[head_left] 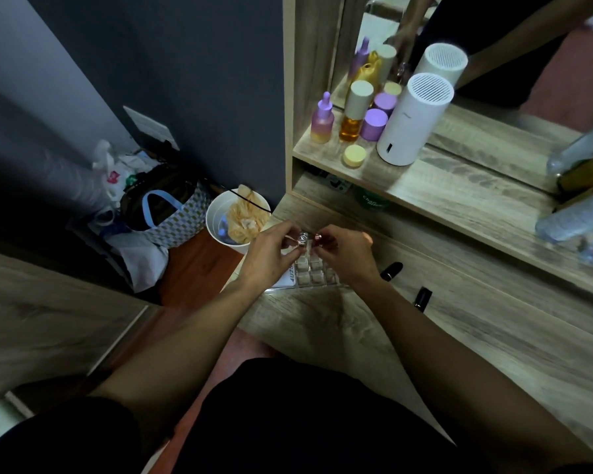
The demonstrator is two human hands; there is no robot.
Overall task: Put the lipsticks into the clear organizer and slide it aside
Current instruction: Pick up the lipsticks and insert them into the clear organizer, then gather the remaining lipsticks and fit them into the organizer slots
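Organizer (310, 271) partly behind hands (271, 254)

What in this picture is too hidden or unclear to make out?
Head view only:
- Clear organizer: the hands cover its far rows, so how many slots are filled is hidden.
- Left hand and right hand: each pinches a small lipstick; the fingers hide the bodies.
- Label on the organizer's left: cut off by the left wrist.
- Bottles at right: cropped by the frame edge, blurred.

Loose lipsticks (391, 271) right of organizer (314, 273)
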